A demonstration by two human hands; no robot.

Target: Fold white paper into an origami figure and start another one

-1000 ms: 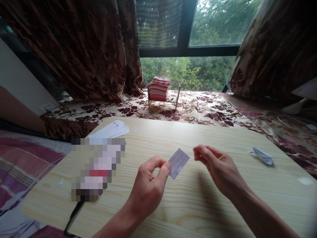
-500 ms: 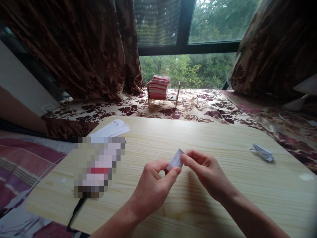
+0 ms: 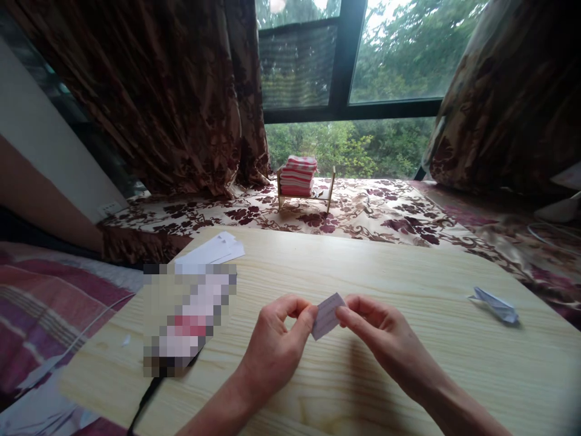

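A small pale slip of paper is held just above the light wooden table. My left hand pinches its left edge between thumb and forefinger. My right hand pinches the slip's right edge, fingers closed on it. Both hands are near the table's front middle, almost touching each other.
A folded paper shape lies at the table's right. White paper sheets lie at the far left corner beside a blurred-out object with a black cord. A small wooden rack with striped cloths stands by the window.
One second ago only my left hand held the slip and my right hand hovered apart. My right hand has since come in and taken the slip's other edge.
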